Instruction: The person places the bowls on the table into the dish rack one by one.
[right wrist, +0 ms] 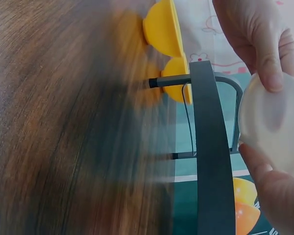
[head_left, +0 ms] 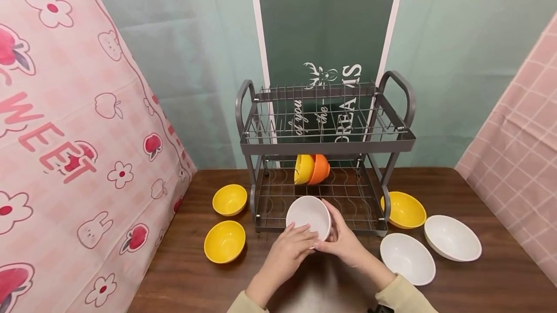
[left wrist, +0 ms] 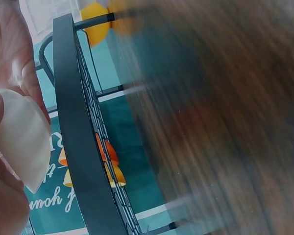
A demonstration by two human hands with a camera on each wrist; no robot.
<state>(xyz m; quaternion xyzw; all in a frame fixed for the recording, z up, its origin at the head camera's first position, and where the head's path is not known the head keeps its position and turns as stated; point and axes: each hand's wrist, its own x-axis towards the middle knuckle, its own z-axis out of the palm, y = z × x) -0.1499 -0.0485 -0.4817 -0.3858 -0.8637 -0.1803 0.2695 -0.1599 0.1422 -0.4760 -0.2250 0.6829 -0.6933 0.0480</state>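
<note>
Both hands hold one white bowl (head_left: pixel 308 212) before the front of the rack, its opening turned up toward the head view. My left hand (head_left: pixel 289 250) grips the near left rim, fingers laid over into the bowl. In the right wrist view the left thumb (right wrist: pixel 270 73) presses on the bowl's outer side. On the right side of the bowl, my right hand (head_left: pixel 345 243) holds it with thumb near the rim and fingers along the outer wall. A yellow bowl (head_left: pixel 303 170) and an orange bowl (head_left: pixel 320 170) stand nested on edge in the rack's lower tier.
The grey two-tier dish rack (head_left: pixel 328 147) has wire shelves. Left of it are two yellow bowls, one farther back (head_left: pixel 229 200) and one nearer (head_left: pixel 225 242). At its right sit a yellow bowl (head_left: pixel 406 210) and two white bowls, one nearer (head_left: pixel 408 259) and one farther right (head_left: pixel 452 238).
</note>
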